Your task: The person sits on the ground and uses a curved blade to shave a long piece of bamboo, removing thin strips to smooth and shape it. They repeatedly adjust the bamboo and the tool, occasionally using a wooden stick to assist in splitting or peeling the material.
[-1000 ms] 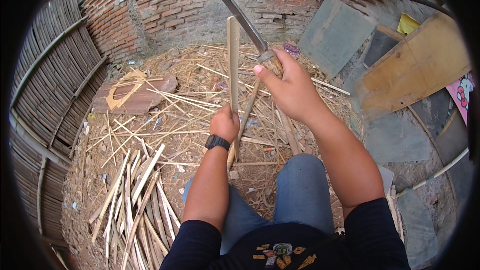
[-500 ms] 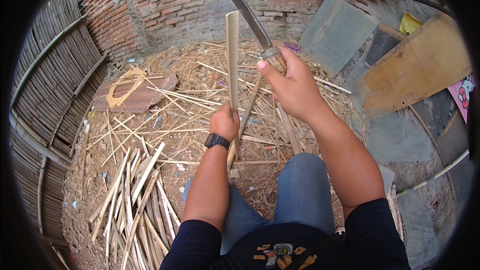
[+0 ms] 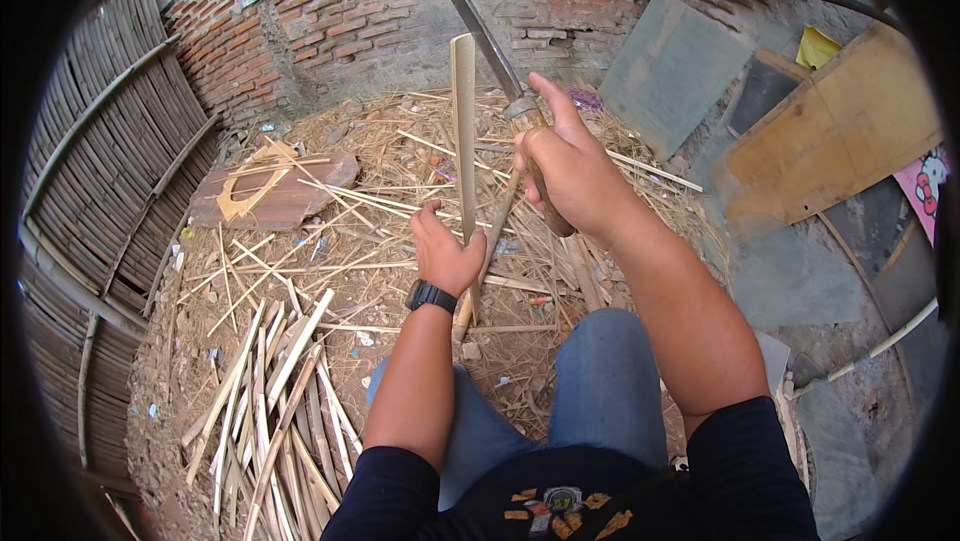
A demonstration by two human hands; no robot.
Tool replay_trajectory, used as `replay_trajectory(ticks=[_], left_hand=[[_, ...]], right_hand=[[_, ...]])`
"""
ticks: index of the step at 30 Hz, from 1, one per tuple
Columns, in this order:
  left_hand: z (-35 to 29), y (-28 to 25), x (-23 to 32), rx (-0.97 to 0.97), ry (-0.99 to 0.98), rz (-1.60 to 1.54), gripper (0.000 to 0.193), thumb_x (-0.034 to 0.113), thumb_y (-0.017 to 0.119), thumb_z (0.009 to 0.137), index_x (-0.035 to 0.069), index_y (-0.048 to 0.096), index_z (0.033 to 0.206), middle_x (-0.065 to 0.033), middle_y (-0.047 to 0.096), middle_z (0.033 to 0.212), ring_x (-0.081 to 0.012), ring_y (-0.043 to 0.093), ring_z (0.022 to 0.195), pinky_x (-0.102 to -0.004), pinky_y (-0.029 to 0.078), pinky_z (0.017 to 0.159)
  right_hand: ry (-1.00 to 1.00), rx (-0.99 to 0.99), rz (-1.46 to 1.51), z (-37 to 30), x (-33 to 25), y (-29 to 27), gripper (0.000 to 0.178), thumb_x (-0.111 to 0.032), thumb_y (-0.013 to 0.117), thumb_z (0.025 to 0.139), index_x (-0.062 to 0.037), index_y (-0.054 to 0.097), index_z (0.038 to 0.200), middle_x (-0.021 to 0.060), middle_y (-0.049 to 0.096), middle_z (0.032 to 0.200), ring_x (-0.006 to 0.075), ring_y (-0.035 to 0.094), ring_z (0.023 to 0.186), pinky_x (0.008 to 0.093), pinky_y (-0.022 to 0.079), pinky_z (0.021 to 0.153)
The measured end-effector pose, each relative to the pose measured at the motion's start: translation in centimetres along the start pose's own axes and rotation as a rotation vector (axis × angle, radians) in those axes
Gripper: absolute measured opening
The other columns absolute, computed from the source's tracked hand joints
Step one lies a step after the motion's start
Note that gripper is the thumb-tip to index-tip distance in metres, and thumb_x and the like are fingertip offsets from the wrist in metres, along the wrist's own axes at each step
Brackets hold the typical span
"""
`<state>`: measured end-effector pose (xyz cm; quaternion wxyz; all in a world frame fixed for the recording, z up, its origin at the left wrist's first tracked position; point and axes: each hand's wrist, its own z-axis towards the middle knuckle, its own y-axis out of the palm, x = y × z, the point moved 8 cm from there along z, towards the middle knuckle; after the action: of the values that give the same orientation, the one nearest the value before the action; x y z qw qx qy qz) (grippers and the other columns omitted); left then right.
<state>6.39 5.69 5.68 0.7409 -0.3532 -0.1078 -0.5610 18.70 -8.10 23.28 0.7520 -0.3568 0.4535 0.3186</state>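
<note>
My right hand (image 3: 580, 176) has a machete (image 3: 482, 29) by its wooden handle, with the index finger lifted off the grip. Its dark blade points up and to the left, close beside the top of a split bamboo strip (image 3: 463, 131). That strip stands upright before me, its lower end near the ground. My left hand (image 3: 446, 253), with a black watch at the wrist, loosely steadies the strip low down between thumb and fingers. Those fingers are partly stretched and loosened. Behind the strip a round wooden stick (image 3: 487, 261) slants down toward my knees.
A pile of split bamboo strips (image 3: 270, 421) lies at my lower left. Thin slivers litter the dirt, some on a brown board (image 3: 215, 203). A bamboo fence (image 3: 110, 141) closes the left, a brick wall (image 3: 350, 6) the back. Grey slabs (image 3: 675, 71) and a wooden panel (image 3: 830, 136) lean at right.
My left hand has loosened from a closed grip on the strip. The machete has dropped slightly, and my right index finger has lifted from its handle. The strip's top sits a little lower.
</note>
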Motion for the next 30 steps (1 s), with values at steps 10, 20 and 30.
replay_trajectory(ticks=[10, 20, 30], left_hand=[[2.8, -10.4, 12.7, -0.588, -0.085, -0.459, 0.069, 0.021, 0.083, 0.091, -0.003, 0.046, 0.144, -0.0094, 0.065, 0.113, -0.0133, 0.064, 0.096, -0.0283, 0.054, 0.08], [3.0, -11.8, 13.2, -0.388, -0.053, -0.25, 0.095, 0.008, 0.081, 0.086, -0.007, 0.021, 0.159, -0.0228, 0.065, 0.13, -0.027, 0.068, 0.116, -0.0372, 0.055, 0.095], [3.6, -13.8, 12.0, -0.143, -0.175, -0.313, 0.077, 0.013, 0.066, 0.101, -0.004, 0.019, 0.159, -0.0171, 0.069, 0.107, -0.0222, 0.068, 0.089, -0.0346, 0.055, 0.079]], right_hand=[[0.112, -0.162, 0.435, -1.2, -0.2, 5.0, 0.092, -0.013, 0.049, 0.1, -0.0157, -0.016, 0.165, 0.0088, 0.059, 0.102, 0.0144, 0.058, 0.083, 0.0315, 0.053, 0.072], [0.077, -0.132, 0.119, -1.5, -0.6, 7.4, 0.096, -0.021, 0.057, 0.103, -0.0044, -0.016, 0.163, 0.0361, 0.049, 0.146, 0.0407, 0.058, 0.13, 0.0444, 0.044, 0.111], [-0.244, 0.024, -0.043, -2.5, 0.3, 6.5, 0.099, -0.033, 0.067, 0.098, -0.0006, 0.001, 0.164, 0.0332, 0.053, 0.139, 0.0447, 0.056, 0.128, 0.0536, 0.041, 0.112]])
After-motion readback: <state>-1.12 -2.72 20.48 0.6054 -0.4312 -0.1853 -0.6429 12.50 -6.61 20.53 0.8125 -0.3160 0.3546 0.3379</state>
